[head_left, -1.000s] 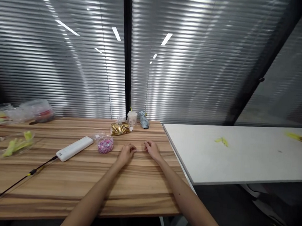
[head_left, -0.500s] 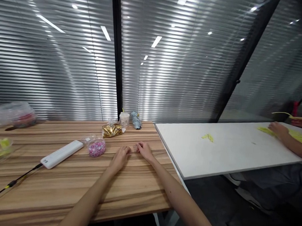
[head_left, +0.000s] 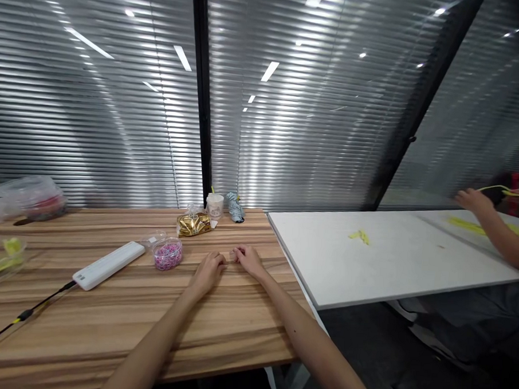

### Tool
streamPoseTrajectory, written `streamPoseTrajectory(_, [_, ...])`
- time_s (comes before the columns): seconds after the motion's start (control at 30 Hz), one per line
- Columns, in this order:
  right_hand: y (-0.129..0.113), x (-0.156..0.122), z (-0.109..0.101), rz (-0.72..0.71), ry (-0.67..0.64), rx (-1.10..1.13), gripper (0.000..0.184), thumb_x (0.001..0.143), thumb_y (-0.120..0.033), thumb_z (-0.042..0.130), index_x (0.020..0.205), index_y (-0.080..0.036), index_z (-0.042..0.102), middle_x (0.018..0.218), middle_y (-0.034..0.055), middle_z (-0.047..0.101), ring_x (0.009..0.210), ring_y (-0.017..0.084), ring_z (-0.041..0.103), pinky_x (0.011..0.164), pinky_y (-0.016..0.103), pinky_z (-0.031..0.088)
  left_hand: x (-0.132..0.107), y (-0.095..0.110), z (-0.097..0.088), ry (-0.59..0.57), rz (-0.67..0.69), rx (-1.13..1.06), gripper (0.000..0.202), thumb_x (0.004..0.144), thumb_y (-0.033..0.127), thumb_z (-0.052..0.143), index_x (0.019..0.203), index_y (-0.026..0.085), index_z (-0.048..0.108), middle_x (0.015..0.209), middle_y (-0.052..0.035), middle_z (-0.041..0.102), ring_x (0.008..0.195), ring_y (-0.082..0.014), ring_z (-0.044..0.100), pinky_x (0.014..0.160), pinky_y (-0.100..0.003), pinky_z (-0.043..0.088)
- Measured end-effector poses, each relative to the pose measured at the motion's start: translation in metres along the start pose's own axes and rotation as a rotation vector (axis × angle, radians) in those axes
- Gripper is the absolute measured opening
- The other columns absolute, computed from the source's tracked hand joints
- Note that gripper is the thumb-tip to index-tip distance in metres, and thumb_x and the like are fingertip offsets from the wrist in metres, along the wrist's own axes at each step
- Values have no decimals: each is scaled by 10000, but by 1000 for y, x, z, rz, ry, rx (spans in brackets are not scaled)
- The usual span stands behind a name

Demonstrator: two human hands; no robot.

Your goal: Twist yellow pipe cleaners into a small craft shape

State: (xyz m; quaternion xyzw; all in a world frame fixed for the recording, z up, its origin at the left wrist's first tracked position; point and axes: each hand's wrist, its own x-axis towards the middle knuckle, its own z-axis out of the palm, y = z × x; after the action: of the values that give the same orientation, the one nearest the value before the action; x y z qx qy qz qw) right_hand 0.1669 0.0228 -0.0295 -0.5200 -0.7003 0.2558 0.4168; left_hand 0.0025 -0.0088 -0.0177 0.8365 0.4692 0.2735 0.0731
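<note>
My left hand [head_left: 208, 271] rests on the wooden table, its fingers curled and closed at the tips; whatever they hold, if anything, is too small to make out. Just to the right, my right hand [head_left: 248, 259] is closed in a pinch. A tiny pale, see-through piece [head_left: 233, 254] shows at its fingertips, too small to name. The two hands face each other with a narrow gap between them. Nearest to my left hand stands a round clear tub [head_left: 167, 253] full of small pink and purple rings, with a clear lid [head_left: 155, 237] behind it.
A white power strip [head_left: 109, 265] with a black cable lies left. Behind are a gold packet [head_left: 193, 224], a white cup [head_left: 215, 206] and a blue pouch [head_left: 235, 208]. Yellow strips [head_left: 361, 237] lie on the white table [head_left: 320, 266]; another person's hand [head_left: 474, 201] works there.
My hands stay almost in place, with only slight finger movement. At the right, the other person's hand has risen, and yellow strands are stretched beside it.
</note>
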Motion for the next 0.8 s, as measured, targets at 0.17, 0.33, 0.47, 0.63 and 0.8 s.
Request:
streamPoseTrajectory(0.17, [0,-1,-2,-23,-18,-48,251,830,-268,423,762,-170,644,672,16,647,633,119,563,626,199,396,-2,0,3,103,1,-39,290,760,175,510,1050,177,514,1014,-84,531,905,-189,502,801,-330,399])
streamPoseTrajectory(0.33, [-2,-2,-2,-30,-13,-29,247,829,-276,433,780,-172,651,674,19,653,640,126,561,625,200,397,-2,2,2,51,30,-47,145,778,195,500,880,175,601,916,-76,563,898,-191,509,821,-332,394])
streamPoseTrajectory(0.47, [-4,-4,-3,-64,-14,-8,251,827,-248,420,761,-171,649,709,19,661,652,122,566,627,197,395,-1,3,-1,40,21,-49,95,774,182,501,771,157,592,836,-76,573,847,-190,514,788,-323,397])
streamPoseTrajectory(0.63, [-4,-2,-3,-61,-12,62,247,820,-236,414,758,-153,638,671,16,648,617,116,568,614,197,401,-2,4,0,49,34,-59,60,759,161,508,752,153,567,816,-70,569,830,-190,514,767,-322,402])
streamPoseTrajectory(0.8, [-7,-1,-6,12,-9,114,234,828,-213,403,806,-144,625,681,25,645,606,120,574,610,206,424,0,-3,2,159,-73,-143,258,750,153,509,1008,150,516,911,-72,560,771,-159,528,746,-318,436])
